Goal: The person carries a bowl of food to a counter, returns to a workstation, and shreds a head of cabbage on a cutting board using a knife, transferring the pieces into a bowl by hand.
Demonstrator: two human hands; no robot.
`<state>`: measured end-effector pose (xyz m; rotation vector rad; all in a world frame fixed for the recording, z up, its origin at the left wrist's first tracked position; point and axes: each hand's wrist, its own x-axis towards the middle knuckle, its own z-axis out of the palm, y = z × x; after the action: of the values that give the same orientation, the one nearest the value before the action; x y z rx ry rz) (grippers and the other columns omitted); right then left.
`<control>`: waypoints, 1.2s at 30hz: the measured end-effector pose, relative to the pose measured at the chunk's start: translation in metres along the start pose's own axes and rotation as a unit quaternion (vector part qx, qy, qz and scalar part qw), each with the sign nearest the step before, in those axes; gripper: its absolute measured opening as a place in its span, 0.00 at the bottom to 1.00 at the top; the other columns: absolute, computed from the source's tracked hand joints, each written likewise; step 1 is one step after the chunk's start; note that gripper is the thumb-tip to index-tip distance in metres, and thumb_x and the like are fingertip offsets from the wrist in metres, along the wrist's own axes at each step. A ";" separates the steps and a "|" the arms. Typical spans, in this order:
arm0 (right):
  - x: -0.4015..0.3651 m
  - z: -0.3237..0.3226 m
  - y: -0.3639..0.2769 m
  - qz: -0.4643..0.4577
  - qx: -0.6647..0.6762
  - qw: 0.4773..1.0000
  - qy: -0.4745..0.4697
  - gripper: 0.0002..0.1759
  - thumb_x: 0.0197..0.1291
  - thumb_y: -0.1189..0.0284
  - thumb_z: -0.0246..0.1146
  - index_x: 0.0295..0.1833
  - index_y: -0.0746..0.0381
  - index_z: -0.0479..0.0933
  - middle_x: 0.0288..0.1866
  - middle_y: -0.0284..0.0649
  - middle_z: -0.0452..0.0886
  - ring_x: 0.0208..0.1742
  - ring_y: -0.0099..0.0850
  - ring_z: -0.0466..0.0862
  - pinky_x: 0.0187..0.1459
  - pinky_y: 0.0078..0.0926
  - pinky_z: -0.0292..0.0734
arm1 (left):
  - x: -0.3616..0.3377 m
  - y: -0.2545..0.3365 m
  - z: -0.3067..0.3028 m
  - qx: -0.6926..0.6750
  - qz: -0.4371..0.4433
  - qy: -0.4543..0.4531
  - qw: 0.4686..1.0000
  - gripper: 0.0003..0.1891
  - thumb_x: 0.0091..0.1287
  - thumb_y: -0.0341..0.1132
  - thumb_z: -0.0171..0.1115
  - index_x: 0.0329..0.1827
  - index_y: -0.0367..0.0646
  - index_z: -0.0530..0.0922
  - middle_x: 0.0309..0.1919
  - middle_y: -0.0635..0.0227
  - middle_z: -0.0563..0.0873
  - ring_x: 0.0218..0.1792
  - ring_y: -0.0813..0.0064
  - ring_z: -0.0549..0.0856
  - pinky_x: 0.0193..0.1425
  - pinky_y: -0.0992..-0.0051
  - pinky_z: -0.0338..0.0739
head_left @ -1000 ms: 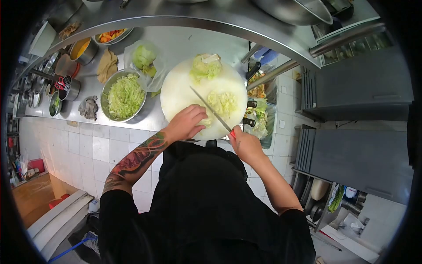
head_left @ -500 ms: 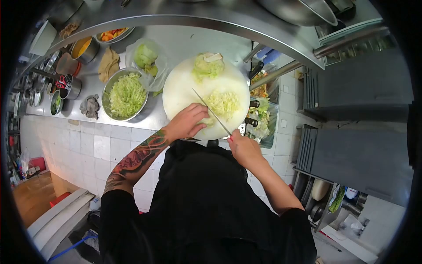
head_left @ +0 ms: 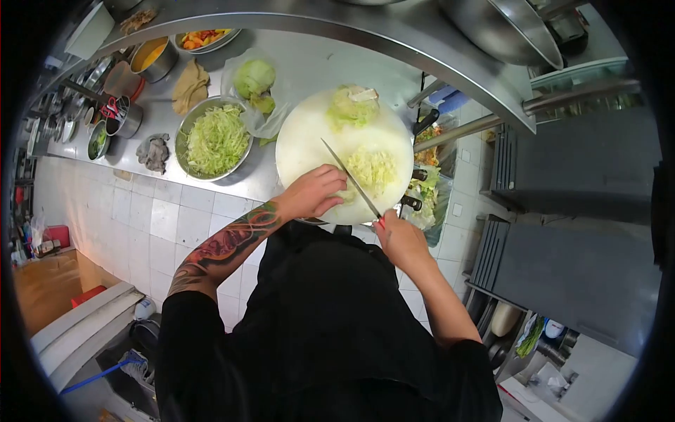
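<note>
My right hand (head_left: 404,240) is wrapped round the red handle of a knife (head_left: 349,174), its long blade slanting across the round white cutting board (head_left: 295,133). Curled fingers of my left hand (head_left: 316,191) rest on a small piece of cabbage (head_left: 344,197), left of the blade and partly hidden beneath them. Right of the blade lies a heap of shredded cabbage (head_left: 374,171). Toward the board's far edge sits a larger cut chunk of cabbage (head_left: 353,107). A metal bowl (head_left: 181,146) to the left holds more pale green shreds (head_left: 216,140).
Behind the bowl, a cabbage (head_left: 254,77) lies in a clear plastic bag (head_left: 275,116). Cloths (head_left: 190,88) and pots (head_left: 156,62) stand farther left. A metal shelf (head_left: 394,46) overhangs the far side. Bins with scraps (head_left: 424,188) sit right of the board.
The whole view has shifted, so the counter and board appear farther right. The knife and both hands keep nearly the same places on the board.
</note>
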<state>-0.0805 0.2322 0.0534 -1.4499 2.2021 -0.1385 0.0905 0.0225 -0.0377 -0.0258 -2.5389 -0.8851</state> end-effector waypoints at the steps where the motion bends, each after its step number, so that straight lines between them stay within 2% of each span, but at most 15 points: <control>1: 0.001 0.006 0.000 0.018 -0.002 1.000 -0.002 0.16 0.81 0.61 0.59 0.50 0.66 0.73 0.33 0.59 0.89 0.38 0.62 0.90 0.42 0.62 0.84 | -0.001 0.000 0.001 -0.002 -0.003 -0.001 1.000 0.16 0.68 0.34 0.75 0.54 0.40 0.81 0.59 0.58 0.84 0.63 0.50 0.81 0.69 0.58 0.78; 2: 0.002 0.017 0.001 0.038 -0.002 0.999 -0.005 0.16 0.81 0.61 0.59 0.50 0.66 0.73 0.33 0.59 0.89 0.38 0.62 0.90 0.43 0.62 0.84 | -0.002 0.001 0.002 -0.004 -0.005 0.000 1.000 0.16 0.68 0.34 0.75 0.54 0.40 0.81 0.59 0.58 0.84 0.63 0.50 0.81 0.69 0.58 0.78; 4: 0.021 0.036 0.012 0.000 0.020 1.000 0.019 0.17 0.82 0.61 0.59 0.50 0.67 0.73 0.34 0.59 0.89 0.40 0.62 0.91 0.43 0.62 0.84 | -0.002 0.002 0.002 0.002 -0.012 0.002 1.000 0.16 0.68 0.35 0.75 0.55 0.40 0.81 0.59 0.58 0.84 0.63 0.50 0.81 0.69 0.58 0.78; 7: 0.012 0.012 0.000 0.023 -0.007 1.000 -0.004 0.18 0.82 0.59 0.59 0.51 0.67 0.74 0.36 0.59 0.90 0.41 0.62 0.91 0.44 0.61 0.84 | -0.003 0.002 0.001 0.001 -0.011 0.004 1.000 0.16 0.68 0.35 0.75 0.55 0.41 0.81 0.59 0.59 0.84 0.63 0.51 0.81 0.69 0.58 0.78; 9: -0.003 0.017 0.008 0.012 0.016 1.000 -0.006 0.20 0.82 0.58 0.58 0.51 0.67 0.74 0.36 0.60 0.89 0.41 0.62 0.91 0.44 0.60 0.84 | -0.002 0.001 0.002 0.009 -0.013 0.011 1.000 0.16 0.68 0.35 0.75 0.54 0.41 0.82 0.59 0.60 0.84 0.63 0.51 0.81 0.69 0.58 0.78; 11: 0.021 0.043 0.020 0.011 0.026 1.000 0.001 0.20 0.82 0.58 0.59 0.51 0.67 0.74 0.36 0.60 0.89 0.40 0.61 0.91 0.43 0.60 0.84 | -0.004 0.003 0.004 0.012 -0.014 0.010 1.000 0.16 0.68 0.35 0.75 0.54 0.41 0.82 0.59 0.60 0.84 0.63 0.52 0.81 0.69 0.58 0.78; 13: 0.034 0.031 0.014 0.017 0.011 1.000 0.000 0.19 0.81 0.58 0.61 0.50 0.67 0.73 0.35 0.60 0.89 0.39 0.61 0.90 0.42 0.60 0.84 | -0.003 0.003 0.001 0.037 -0.005 0.023 0.999 0.16 0.67 0.35 0.76 0.53 0.42 0.83 0.58 0.61 0.85 0.62 0.52 0.82 0.68 0.59 0.79; 17: -0.009 -0.008 0.003 0.006 -0.008 1.000 0.004 0.19 0.81 0.59 0.62 0.49 0.67 0.73 0.33 0.60 0.89 0.37 0.62 0.90 0.40 0.61 0.83 | -0.003 0.000 0.004 0.022 -0.022 0.027 0.999 0.15 0.66 0.35 0.77 0.52 0.42 0.83 0.57 0.61 0.85 0.61 0.53 0.83 0.66 0.59 0.80; 20: -0.024 -0.008 0.005 0.004 -0.002 1.000 0.002 0.18 0.81 0.60 0.62 0.49 0.67 0.73 0.33 0.59 0.89 0.37 0.62 0.90 0.40 0.60 0.84 | -0.006 0.000 0.004 0.022 -0.018 0.039 0.999 0.16 0.65 0.35 0.78 0.52 0.42 0.83 0.56 0.61 0.85 0.60 0.53 0.83 0.65 0.60 0.81; 23: 0.023 0.033 0.005 -0.010 0.005 1.000 0.018 0.17 0.81 0.61 0.61 0.50 0.66 0.74 0.33 0.59 0.89 0.37 0.62 0.90 0.41 0.60 0.84 | -0.006 -0.001 0.007 0.011 -0.028 0.039 0.999 0.16 0.66 0.35 0.78 0.52 0.42 0.83 0.56 0.61 0.85 0.60 0.53 0.84 0.64 0.60 0.81; 27: 0.003 -0.005 -0.003 0.004 0.003 1.000 -0.011 0.17 0.81 0.60 0.61 0.50 0.66 0.74 0.36 0.59 0.90 0.39 0.60 0.91 0.42 0.60 0.84 | -0.007 -0.002 0.005 0.006 -0.031 0.032 0.999 0.15 0.66 0.35 0.78 0.51 0.42 0.83 0.57 0.61 0.85 0.60 0.53 0.84 0.63 0.60 0.82; 31: 0.010 0.024 0.004 0.036 -0.007 0.999 -0.021 0.17 0.82 0.59 0.60 0.52 0.65 0.74 0.36 0.58 0.90 0.40 0.59 0.91 0.42 0.60 0.84 | -0.008 -0.002 0.009 0.012 -0.033 0.056 0.998 0.15 0.66 0.36 0.78 0.51 0.43 0.84 0.56 0.62 0.86 0.59 0.54 0.85 0.63 0.61 0.82; 34: 0.026 0.026 0.004 -0.012 0.013 1.000 0.009 0.18 0.82 0.59 0.59 0.54 0.65 0.73 0.36 0.58 0.90 0.39 0.60 0.91 0.42 0.60 0.84 | -0.007 0.002 0.004 0.021 -0.030 0.054 0.998 0.15 0.66 0.36 0.78 0.51 0.43 0.84 0.55 0.63 0.86 0.59 0.55 0.85 0.63 0.61 0.82; 36: 0.000 -0.011 -0.010 0.027 -0.020 0.999 -0.043 0.17 0.82 0.60 0.59 0.53 0.66 0.73 0.36 0.59 0.89 0.39 0.62 0.91 0.43 0.61 0.84 | -0.008 0.000 0.006 0.026 -0.029 0.053 0.998 0.15 0.66 0.36 0.78 0.51 0.43 0.84 0.55 0.63 0.86 0.59 0.55 0.85 0.63 0.61 0.82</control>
<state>-0.0774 0.2260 0.0667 -1.3910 2.1832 -0.0128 0.0950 0.0271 -0.0452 0.1084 -2.4737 -0.8185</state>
